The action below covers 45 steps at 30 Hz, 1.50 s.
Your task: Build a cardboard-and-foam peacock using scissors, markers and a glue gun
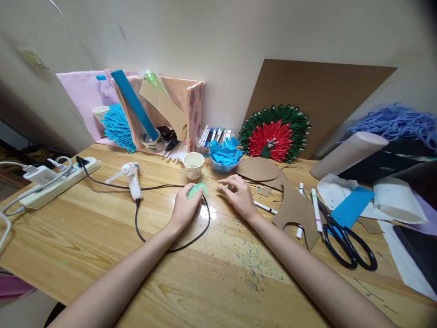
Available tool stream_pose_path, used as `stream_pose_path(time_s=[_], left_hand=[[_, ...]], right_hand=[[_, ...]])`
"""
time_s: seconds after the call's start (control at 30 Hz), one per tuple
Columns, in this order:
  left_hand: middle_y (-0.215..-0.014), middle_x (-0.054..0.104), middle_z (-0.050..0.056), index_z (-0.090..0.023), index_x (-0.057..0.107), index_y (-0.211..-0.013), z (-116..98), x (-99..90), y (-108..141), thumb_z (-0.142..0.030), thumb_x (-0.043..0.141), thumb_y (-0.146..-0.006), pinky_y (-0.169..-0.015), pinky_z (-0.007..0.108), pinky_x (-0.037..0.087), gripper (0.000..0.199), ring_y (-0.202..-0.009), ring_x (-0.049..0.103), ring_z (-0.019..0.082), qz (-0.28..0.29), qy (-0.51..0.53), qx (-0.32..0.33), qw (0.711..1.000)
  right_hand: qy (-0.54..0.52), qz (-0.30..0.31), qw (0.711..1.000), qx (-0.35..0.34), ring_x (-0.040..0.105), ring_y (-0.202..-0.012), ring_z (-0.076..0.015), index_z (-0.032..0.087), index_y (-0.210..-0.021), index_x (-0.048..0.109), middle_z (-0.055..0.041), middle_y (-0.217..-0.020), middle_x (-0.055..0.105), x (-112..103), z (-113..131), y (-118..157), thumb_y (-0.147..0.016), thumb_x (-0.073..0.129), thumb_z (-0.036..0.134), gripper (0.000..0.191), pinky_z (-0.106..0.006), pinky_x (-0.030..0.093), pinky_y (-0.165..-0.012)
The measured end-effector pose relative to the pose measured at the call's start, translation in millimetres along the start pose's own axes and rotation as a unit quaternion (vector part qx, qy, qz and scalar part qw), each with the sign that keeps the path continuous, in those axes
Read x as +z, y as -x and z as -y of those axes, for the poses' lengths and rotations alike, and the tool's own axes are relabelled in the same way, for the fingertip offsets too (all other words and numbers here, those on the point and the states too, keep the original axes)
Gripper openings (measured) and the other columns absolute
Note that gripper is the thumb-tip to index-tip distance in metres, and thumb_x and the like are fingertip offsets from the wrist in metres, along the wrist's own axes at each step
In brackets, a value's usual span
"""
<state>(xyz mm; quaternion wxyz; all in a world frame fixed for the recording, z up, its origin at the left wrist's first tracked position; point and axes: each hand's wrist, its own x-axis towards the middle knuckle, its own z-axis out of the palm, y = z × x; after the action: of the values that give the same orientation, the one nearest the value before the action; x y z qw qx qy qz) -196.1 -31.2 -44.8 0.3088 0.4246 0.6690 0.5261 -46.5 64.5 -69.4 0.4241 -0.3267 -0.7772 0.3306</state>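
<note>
My left hand (186, 205) is closed on a small green piece (198, 190), thumb on top, just in front of a paper cup (193, 165). Thin stalks stick up from the green piece's far side. To the right, my right hand (237, 193) hovers low over the table, its thumb and fingertips close together; whatever they may hold is too small to make out. Behind the hands is a bowl of blue strips (225, 155). A black cable (207, 228) loops beside my left hand and leads to a white glue gun (134, 182).
Black scissors (348, 241), markers (316, 209) and cut cardboard (297, 207) lie at the right. A power strip (61, 184) sits at the left. A red and green feathered fan (273, 136) leans at the back. Small scraps litter the table (205, 282).
</note>
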Motion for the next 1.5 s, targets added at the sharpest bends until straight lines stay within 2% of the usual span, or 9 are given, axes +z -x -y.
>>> stream_pose_path(time_s=[0.1,0.27,0.43,0.87,1.0,1.27,1.43,1.5], left_hand=[[-0.055,0.049,-0.005,-0.016,0.054,-0.071,2,0.3,-1,-0.034,0.053,-0.077,-0.056,0.021,0.034,0.018,-0.055,0.046,0.011,-0.001,0.008,0.002,1.0],[-0.052,0.046,-0.006,-0.017,0.053,-0.069,5,1.3,-1,-0.034,0.053,-0.078,-0.055,0.021,0.034,0.019,-0.052,0.045,0.01,-0.004,0.025,0.001,1.0],[-0.05,0.046,-0.006,-0.017,0.052,-0.069,7,2.3,-1,-0.034,0.053,-0.078,-0.052,0.021,0.033,0.019,-0.049,0.043,0.01,-0.001,0.03,-0.005,1.0],[-0.051,0.046,-0.006,-0.017,0.052,-0.066,7,2.0,-1,-0.033,0.053,-0.077,-0.054,0.021,0.034,0.019,-0.05,0.044,0.01,-0.01,0.023,0.001,1.0],[-0.052,0.047,-0.006,-0.016,0.052,-0.065,6,1.4,0,-0.034,0.054,-0.077,-0.053,0.021,0.033,0.021,-0.051,0.044,0.01,-0.014,0.02,0.004,1.0],[-0.051,0.045,-0.006,-0.016,0.051,-0.066,5,1.7,0,-0.036,0.053,-0.077,-0.051,0.021,0.031,0.022,-0.05,0.041,0.01,-0.01,0.025,-0.009,1.0],[-0.053,0.046,-0.005,-0.016,0.053,-0.07,6,1.8,-1,-0.036,0.054,-0.075,-0.052,0.021,0.031,0.02,-0.051,0.042,0.011,-0.017,0.023,-0.008,1.0],[-0.053,0.047,-0.005,-0.016,0.054,-0.071,6,1.8,-1,-0.036,0.055,-0.075,-0.051,0.021,0.031,0.02,-0.051,0.043,0.011,-0.018,0.024,-0.009,1.0]], right_hand=[[0.016,0.016,1.0,-0.007,0.052,-0.073,-0.0169,0.021,-0.088,0.07,-0.0041,-0.081,0.057,1,0,0,-0.077,0.065,0.025,0.013,-0.029,0.043,-0.06],[0.066,0.077,0.994,-0.033,0.053,-0.076,-0.0189,0.022,-0.084,0.071,-0.0039,-0.076,0.058,7,-4,-3,-0.077,0.065,0.022,0.009,-0.032,0.043,-0.067],[0.108,0.097,0.988,-0.057,0.052,-0.079,-0.0193,0.021,-0.08,0.069,-0.0038,-0.077,0.058,10,-4,-5,-0.079,0.063,0.018,0.006,-0.033,0.042,-0.072],[0.134,0.108,0.981,-0.089,0.05,-0.082,-0.0204,0.019,-0.078,0.064,-0.0053,-0.079,0.057,12,-1,-4,-0.081,0.061,0.017,0.005,-0.034,0.043,-0.073],[0.131,0.109,0.981,-0.096,0.05,-0.081,-0.0203,0.02,-0.082,0.065,-0.0052,-0.08,0.057,13,-1,-4,-0.08,0.062,0.017,0.005,-0.034,0.043,-0.074],[0.142,0.118,0.977,-0.111,0.049,-0.081,-0.0205,0.019,-0.076,0.062,-0.0053,-0.078,0.057,14,1,-3,-0.082,0.059,0.017,0.007,-0.033,0.042,-0.073],[0.145,0.107,0.978,-0.103,0.049,-0.08,-0.021,0.019,-0.074,0.059,-0.0055,-0.077,0.056,12,2,-2,-0.081,0.057,0.016,0.008,-0.034,0.042,-0.071],[0.128,0.082,0.985,-0.088,0.049,-0.079,-0.0207,0.019,-0.075,0.06,-0.0051,-0.077,0.056,10,2,-2,-0.081,0.057,0.017,0.008,-0.034,0.042,-0.071]])
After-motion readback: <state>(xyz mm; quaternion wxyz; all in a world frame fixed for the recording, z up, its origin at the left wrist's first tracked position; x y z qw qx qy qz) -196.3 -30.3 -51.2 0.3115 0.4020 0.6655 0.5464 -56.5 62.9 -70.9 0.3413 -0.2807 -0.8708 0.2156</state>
